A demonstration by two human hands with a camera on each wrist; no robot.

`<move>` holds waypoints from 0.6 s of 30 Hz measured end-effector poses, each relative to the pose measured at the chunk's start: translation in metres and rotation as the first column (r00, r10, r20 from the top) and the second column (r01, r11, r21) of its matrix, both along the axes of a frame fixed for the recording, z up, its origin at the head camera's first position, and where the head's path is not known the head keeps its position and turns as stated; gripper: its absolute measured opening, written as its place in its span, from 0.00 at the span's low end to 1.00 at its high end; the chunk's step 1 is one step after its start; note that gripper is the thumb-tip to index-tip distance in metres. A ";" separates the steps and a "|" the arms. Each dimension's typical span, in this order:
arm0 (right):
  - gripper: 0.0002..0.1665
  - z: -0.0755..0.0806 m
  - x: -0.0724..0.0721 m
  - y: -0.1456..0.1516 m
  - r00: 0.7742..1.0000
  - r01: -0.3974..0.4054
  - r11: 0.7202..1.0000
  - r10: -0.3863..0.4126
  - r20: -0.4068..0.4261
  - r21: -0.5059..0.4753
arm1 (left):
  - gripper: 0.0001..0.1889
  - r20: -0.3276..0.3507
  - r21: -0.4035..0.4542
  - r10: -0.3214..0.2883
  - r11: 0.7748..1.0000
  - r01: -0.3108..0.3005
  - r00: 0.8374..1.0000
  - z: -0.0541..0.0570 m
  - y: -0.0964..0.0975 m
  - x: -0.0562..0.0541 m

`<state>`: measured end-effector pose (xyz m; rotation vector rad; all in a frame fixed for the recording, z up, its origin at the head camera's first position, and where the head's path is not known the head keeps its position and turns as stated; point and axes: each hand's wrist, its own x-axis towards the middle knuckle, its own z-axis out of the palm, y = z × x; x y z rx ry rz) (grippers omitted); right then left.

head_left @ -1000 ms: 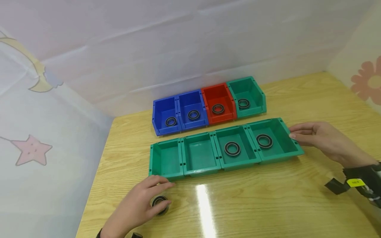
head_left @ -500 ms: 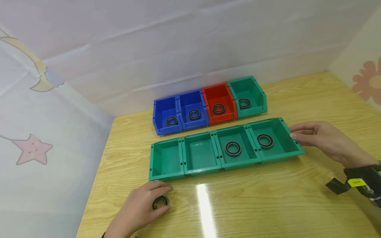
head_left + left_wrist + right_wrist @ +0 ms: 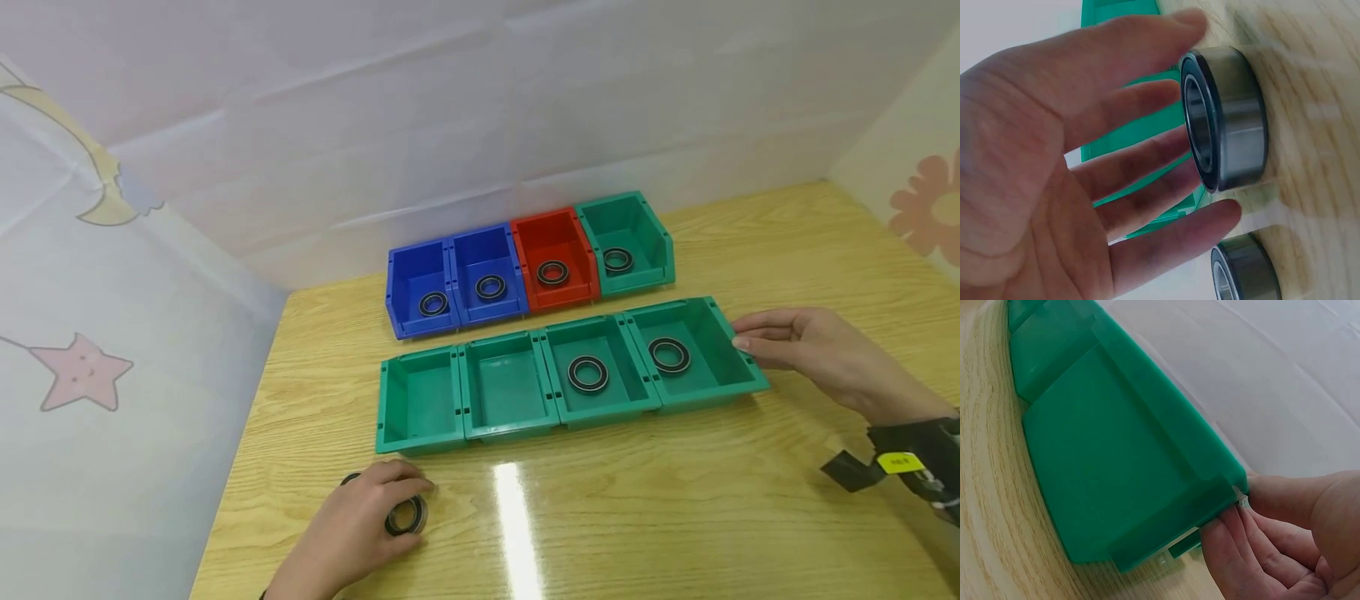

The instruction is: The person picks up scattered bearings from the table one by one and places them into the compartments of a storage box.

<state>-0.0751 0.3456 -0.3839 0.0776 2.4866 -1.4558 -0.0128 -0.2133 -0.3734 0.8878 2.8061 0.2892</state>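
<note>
My left hand (image 3: 356, 517) is over the table at the front left, thumb and fingers spread around a ball bearing (image 3: 406, 515). In the left wrist view that bearing (image 3: 1225, 122) lies flat on the wood, with a steel outer ring and black seal. A second bearing (image 3: 1247, 269) lies beside it, mostly hidden by the hand in the head view. My right hand (image 3: 817, 354) pinches the outer rim of the rightmost front green bin (image 3: 716, 342). In the right wrist view, thumb and fingers meet at the corner of this bin (image 3: 1104, 456).
The front row is green bins; the right two hold one bearing each (image 3: 587, 374), (image 3: 670, 356), while no bearing shows in the left two. Behind stand two blue bins (image 3: 416, 271), a red bin (image 3: 547, 237) and a green bin (image 3: 622, 221), each with a bearing. Cloth walls surround the table.
My left hand has shifted slightly left and its thumb has moved off the bearing's face to the near side. A second bearing's edge now shows behind it. The right hand stays put.
</note>
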 end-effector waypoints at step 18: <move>0.19 -0.002 0.000 0.001 1.000 0.004 0.999 -0.005 -0.017 -0.041 | 0.23 0.058 0.047 -0.001 0.999 -0.001 0.998 -0.003 -0.002 0.001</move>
